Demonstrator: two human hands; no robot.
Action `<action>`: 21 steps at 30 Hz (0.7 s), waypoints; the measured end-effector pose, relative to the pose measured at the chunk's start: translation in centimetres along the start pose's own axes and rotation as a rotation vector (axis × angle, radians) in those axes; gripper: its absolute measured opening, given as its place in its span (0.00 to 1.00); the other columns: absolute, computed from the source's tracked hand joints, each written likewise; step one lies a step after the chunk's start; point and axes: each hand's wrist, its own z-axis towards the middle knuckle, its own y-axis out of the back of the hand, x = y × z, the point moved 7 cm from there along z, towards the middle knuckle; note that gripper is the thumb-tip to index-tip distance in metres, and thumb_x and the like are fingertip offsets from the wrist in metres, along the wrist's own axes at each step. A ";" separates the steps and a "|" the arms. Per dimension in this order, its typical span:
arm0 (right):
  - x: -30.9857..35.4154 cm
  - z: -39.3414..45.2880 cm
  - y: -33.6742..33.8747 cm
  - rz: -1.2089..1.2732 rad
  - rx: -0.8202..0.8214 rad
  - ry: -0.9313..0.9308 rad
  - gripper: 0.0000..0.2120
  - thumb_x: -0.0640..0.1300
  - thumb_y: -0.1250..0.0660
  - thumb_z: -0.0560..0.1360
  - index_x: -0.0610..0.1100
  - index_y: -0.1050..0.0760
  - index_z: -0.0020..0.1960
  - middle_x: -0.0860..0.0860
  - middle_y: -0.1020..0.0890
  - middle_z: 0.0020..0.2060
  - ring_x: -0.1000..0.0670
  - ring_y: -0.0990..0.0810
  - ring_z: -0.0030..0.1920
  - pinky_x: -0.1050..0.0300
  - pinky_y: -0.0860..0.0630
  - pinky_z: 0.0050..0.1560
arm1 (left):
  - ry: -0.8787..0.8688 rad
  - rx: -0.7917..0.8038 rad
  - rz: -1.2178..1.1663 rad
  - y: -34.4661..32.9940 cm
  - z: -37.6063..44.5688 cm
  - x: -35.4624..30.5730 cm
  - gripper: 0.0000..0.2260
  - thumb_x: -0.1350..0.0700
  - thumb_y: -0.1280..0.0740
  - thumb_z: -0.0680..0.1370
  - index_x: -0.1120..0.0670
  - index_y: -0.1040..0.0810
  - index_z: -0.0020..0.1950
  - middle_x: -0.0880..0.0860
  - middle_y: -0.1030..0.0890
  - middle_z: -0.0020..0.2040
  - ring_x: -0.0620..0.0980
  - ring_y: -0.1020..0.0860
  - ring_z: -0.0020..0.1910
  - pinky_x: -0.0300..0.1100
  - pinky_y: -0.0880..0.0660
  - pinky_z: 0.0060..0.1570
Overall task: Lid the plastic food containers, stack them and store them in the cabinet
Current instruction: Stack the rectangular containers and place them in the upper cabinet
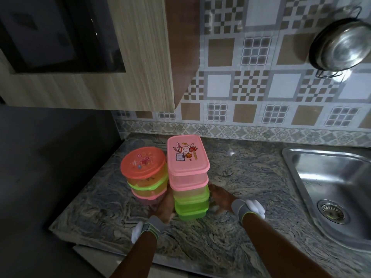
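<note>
- Right, both of my hands are down at the base of the rectangular stack (189,181), lower middle of the frame: my left hand (163,204) is pressed to its left side, my right hand (219,197) to its right.
- So I am clamping the bottom green containers (191,206) between my palms; I can't see my fingertips behind the plastic, so how far they wrap under I cannot tell.
- The pink lid with the cartoon rabbit (186,156) sits on top, and the lids I can see look seated.
- Just left of it, touching or nearly so, stands the round stack (144,175) with its orange lid; my left hand is squeezed into the gap between the two.
- Both stacks rest on the marbled counter (241,187), with the sink (329,189) off to the right.
- The wooden cabinet (120,77) hangs in the upper left, and its door looks closed.
- My read: this is the lift. The stack is tall and I hold it low, so it will want to tip at the top.
- Best to squeeze evenly, keep it upright, rise straight, and mind that I don't nudge the round stack over.
- The door probably needs a free hand first.
</note>
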 end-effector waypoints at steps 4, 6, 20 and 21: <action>-0.4 0.0 0.3 -0.044 -0.058 0.065 0.21 0.55 0.54 0.84 0.52 0.33 0.71 0.46 0.27 0.68 0.39 0.25 0.64 0.38 0.21 0.54 | 0.061 0.033 0.010 -0.4 0.4 1.1 0.22 0.42 0.47 0.84 0.49 0.31 0.75 0.57 0.23 0.70 0.60 0.24 0.67 0.63 0.28 0.66; -0.7 -0.1 0.3 -0.014 -0.062 0.093 0.21 0.55 0.54 0.84 0.53 0.33 0.72 0.47 0.26 0.68 0.40 0.24 0.64 0.38 0.22 0.57 | 0.081 0.030 0.014 -0.5 0.6 1.5 0.21 0.42 0.47 0.84 0.47 0.30 0.74 0.55 0.22 0.68 0.58 0.23 0.65 0.60 0.24 0.62; -3.3 -2.7 0.6 0.225 0.087 0.333 0.42 0.23 0.36 0.75 0.59 0.47 0.75 0.49 0.33 0.71 0.43 0.22 0.58 0.56 0.19 0.40 | -0.087 0.079 0.345 1.6 1.1 3.3 0.19 0.52 0.50 0.87 0.42 0.41 0.78 0.54 0.35 0.78 0.59 0.35 0.77 0.62 0.36 0.74; -2.7 -3.1 0.3 0.132 0.098 0.378 0.47 0.24 0.33 0.73 0.63 0.49 0.73 0.51 0.34 0.71 0.43 0.25 0.64 0.55 0.19 0.46 | -0.113 0.120 0.353 1.7 1.0 3.3 0.19 0.56 0.49 0.87 0.42 0.42 0.77 0.54 0.36 0.79 0.60 0.35 0.77 0.64 0.36 0.73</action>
